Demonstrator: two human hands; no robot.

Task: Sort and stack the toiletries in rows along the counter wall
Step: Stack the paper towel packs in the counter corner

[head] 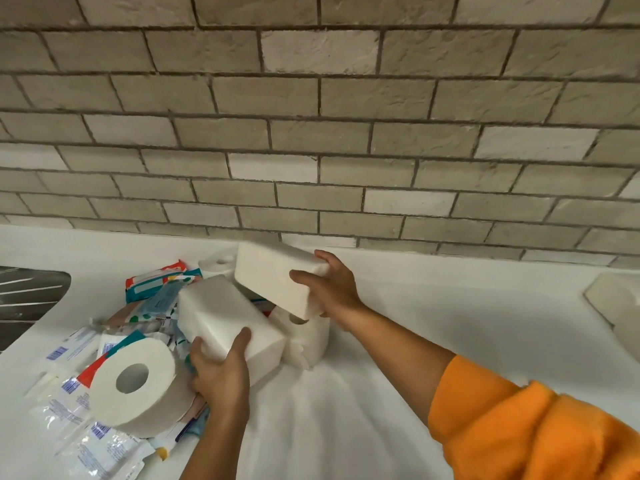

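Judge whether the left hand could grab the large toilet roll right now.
Probably not yet: the left hand grips a white tissue block. The toilet roll lies uncovered right beside it, so reach looks fine.

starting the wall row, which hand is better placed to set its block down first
Right, probably. The right hand grips the far white block close to the brick wall, bare counter beside it; the left hand holds the near white block over the pile.
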